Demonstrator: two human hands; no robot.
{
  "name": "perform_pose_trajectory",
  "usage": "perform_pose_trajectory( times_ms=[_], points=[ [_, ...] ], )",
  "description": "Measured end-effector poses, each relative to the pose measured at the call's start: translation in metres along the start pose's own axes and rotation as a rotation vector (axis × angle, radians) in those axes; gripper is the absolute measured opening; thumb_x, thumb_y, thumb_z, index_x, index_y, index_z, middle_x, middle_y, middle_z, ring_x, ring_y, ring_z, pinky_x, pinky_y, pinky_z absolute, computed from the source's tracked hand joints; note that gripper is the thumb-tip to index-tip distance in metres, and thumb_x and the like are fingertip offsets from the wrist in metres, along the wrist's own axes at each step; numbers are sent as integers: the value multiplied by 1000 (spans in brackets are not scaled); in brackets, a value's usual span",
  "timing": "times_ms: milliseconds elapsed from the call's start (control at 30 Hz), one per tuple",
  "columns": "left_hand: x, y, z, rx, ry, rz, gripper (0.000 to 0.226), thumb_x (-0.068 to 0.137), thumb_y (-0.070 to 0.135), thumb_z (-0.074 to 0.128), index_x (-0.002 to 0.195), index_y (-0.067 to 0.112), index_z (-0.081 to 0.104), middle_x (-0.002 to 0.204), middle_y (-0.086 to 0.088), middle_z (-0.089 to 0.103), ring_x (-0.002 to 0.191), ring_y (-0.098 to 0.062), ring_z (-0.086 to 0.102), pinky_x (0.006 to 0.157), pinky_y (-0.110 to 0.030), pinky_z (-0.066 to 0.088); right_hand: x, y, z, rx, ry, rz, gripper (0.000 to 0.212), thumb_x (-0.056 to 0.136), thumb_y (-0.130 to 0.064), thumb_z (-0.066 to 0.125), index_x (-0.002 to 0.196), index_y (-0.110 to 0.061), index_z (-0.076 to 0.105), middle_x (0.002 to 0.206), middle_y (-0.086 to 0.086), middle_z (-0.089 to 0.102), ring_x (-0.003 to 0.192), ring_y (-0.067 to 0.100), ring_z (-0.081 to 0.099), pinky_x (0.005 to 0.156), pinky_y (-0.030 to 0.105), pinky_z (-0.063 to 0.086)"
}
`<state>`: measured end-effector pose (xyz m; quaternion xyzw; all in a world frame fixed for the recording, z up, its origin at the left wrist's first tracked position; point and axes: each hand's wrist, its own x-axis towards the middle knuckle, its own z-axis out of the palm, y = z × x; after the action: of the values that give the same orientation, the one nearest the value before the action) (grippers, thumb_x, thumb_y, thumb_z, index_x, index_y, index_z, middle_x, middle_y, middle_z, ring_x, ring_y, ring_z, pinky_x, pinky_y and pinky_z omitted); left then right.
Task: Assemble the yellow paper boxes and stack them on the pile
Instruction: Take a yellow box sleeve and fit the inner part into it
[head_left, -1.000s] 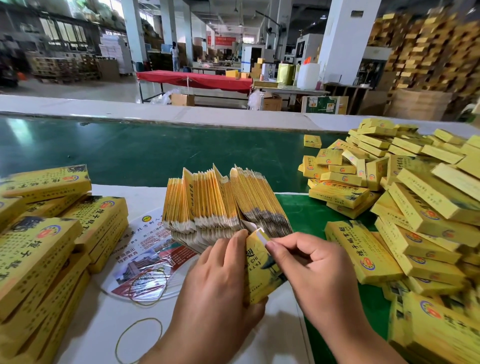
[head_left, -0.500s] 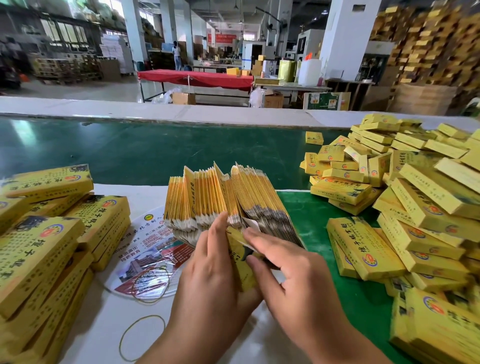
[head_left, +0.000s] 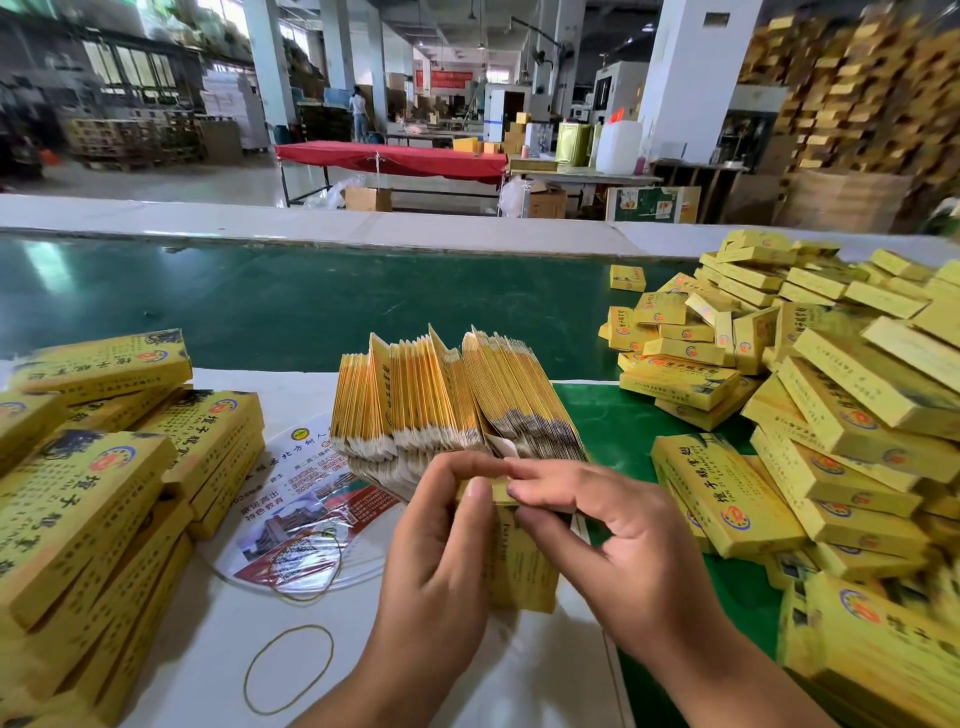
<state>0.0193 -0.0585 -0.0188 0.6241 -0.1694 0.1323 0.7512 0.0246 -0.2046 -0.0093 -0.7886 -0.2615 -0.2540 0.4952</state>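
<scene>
Many made boxes sit heaped at right; lots of flat ones wait mid-frame; left hand and right hand both pinch one box, low center, half made.

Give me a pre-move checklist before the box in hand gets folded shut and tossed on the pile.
1. Both hands on the box: left hand and right hand pinch the yellow box. Ok.
2. Box clear of the fanned flat blanks: cannot tell, its top edge sits right beneath them.
3. Top flap tucked: cannot tell, fingers cover it.
4. Room on the pile of finished boxes at right: ok.
5. Rubber band out of the way: ok.
</scene>
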Motion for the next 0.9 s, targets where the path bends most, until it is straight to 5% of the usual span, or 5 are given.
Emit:
perform_pose_trajectory(
  times_ms=[300,400,500,600,900],
  points=[
    [6,-6,3,103,43,-30,17,91,30,48,93,19,60,78,1,63,71,-6,56,61,-19,48,2,4,-11,-11,-76,68,27,84,-14,71,110,-18,77,117,-9,72,109,0,66,92,15,51],
    [7,-4,-3,6,-91,-141,28,87,37,56,104,14,59,83,-10,65,74,-14,60,63,-26,51,2,9,-13,7,46,153,27,86,-22,70,112,-29,73,100,-19,74,92,0,70,77,13,53],
    [9,-4,-14,112,-249,-199,28,89,32,62,104,8,61,84,-9,69,74,-17,66,64,-27,54,5,12,-21,130,234,224,15,89,-24,68,101,-32,72,89,-11,75,77,5,69,65,20,56],
    [10,-4,-18,88,-314,-258,23,88,24,65,99,3,63,78,-11,69,62,-21,65,57,-29,52,8,17,-27,221,388,304,12,84,-29,68,95,-28,73,88,0,76,79,16,71,69,35,60],
    [16,11,-29,52,-53,-262,27,75,31,79,88,9,72,75,-12,73,59,-17,62,56,-24,52,5,18,-17,427,346,377,16,76,-33,68,88,-27,74,85,8,76,72,17,71,52,24,56]
  ],
)
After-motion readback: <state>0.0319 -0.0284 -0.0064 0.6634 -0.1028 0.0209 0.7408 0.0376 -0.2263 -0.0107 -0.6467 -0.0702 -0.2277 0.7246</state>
